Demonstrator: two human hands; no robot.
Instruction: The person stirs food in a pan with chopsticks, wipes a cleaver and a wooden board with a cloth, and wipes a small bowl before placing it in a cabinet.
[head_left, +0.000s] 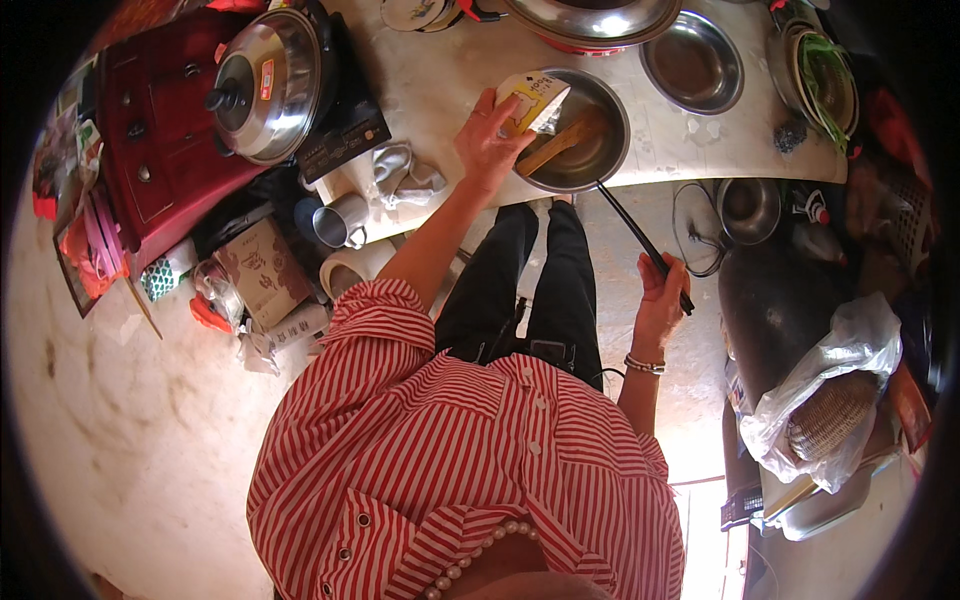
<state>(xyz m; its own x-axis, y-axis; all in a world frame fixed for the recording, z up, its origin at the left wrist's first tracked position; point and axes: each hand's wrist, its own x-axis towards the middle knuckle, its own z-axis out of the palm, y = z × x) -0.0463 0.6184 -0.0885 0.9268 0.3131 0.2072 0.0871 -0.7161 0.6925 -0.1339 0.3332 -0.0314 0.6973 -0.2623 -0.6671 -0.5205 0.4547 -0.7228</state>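
Observation:
My left hand (487, 142) grips a yellow and white printed cup (534, 103), tipped over the left side of a metal bowl (619, 146). A flat wooden spatula (559, 148) lies slanted inside the bowl, partly below the cup. Whatever the cup holds is hard to make out. My right hand (661, 289) is shut on dark chopsticks (634, 225), whose far tips reach the bowl's near rim. The hand itself is out in front of the table edge, lower right of the bowl.
A lidded pan (274, 86) stands on a black induction cooker (349, 131) at left. Near it are a grey cloth (405, 176) and metal mug (341, 221). An empty steel basin (691, 64) and greens in a bowl (825, 82) are right.

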